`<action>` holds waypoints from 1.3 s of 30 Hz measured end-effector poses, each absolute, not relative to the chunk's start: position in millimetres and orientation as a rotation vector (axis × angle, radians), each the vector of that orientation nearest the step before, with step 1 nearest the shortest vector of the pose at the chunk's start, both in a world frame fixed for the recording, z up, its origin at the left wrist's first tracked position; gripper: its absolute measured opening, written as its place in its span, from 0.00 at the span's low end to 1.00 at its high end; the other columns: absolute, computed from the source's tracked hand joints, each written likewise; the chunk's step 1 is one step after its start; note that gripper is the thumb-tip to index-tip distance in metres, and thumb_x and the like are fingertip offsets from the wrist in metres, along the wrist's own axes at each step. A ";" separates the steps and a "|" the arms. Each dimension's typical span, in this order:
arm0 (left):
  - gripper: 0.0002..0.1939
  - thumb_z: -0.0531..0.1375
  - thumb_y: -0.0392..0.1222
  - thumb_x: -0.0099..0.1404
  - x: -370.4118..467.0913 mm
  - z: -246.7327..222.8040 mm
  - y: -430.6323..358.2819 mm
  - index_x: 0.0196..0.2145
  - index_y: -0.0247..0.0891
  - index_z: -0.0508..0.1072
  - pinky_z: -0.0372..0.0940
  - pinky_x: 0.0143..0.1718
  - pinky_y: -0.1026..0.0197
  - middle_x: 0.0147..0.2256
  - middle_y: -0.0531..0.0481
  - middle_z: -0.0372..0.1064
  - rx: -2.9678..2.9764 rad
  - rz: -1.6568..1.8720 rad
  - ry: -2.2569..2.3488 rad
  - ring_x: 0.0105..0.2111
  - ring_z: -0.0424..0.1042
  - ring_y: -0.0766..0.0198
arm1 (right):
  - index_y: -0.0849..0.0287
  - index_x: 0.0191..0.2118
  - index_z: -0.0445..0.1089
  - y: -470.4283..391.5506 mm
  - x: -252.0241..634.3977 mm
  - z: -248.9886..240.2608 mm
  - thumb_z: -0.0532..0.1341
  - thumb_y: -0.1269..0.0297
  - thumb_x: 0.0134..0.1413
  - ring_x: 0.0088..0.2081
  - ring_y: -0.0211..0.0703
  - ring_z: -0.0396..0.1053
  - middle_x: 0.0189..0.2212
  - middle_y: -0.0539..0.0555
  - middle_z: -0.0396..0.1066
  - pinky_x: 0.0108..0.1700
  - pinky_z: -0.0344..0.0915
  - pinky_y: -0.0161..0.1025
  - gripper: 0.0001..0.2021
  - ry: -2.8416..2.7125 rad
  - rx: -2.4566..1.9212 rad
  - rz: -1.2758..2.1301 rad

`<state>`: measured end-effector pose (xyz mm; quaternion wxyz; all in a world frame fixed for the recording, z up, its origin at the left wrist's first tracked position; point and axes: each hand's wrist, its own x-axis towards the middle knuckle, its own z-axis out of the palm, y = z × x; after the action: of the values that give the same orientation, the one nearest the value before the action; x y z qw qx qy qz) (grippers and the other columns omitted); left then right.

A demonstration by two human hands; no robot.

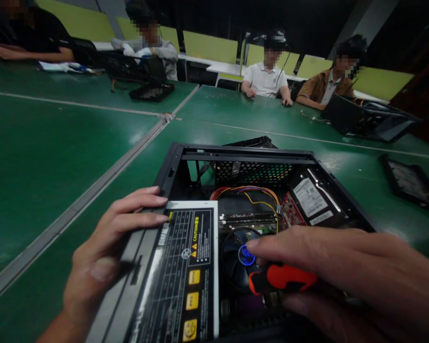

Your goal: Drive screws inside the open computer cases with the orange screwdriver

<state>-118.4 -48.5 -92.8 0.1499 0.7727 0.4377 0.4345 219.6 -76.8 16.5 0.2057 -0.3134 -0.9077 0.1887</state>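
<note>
An open black computer case [243,156] lies on the green table in front of me. My left hand [109,243] grips its left edge, with fingertips over the rim by the labelled power supply [186,257] and the thumb outside. In my right hand [346,267] is a screwdriver with a red and black handle [289,277], held over the case; its shaft and tip cannot be made out. Beneath the right fingertips sits a round cooling fan [232,259] with a blue hub. Coloured cables [250,190] and a hard drive [312,197] with a white label show farther in.
The green table [57,152] has a grey seam running across it. A black panel [414,183] lies at the right. Across the table are several people, another black case [368,116], a dark part [152,91] and a loose cable [314,117].
</note>
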 end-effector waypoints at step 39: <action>0.23 0.47 0.62 0.68 -99.6 -85.7 -52.0 0.44 0.52 0.76 0.52 0.63 0.45 0.50 0.50 0.70 2.047 1.449 1.119 0.58 0.61 0.46 | 0.60 0.59 0.67 -32.3 183.8 26.6 0.57 0.74 0.62 0.55 0.46 0.69 0.54 0.55 0.72 0.59 0.65 0.44 0.20 -2.461 -0.986 0.307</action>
<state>-99.6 -52.0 -85.7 0.1965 0.7308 0.3996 0.5173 183.8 -32.3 26.6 0.2340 -0.3591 -0.8966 0.1118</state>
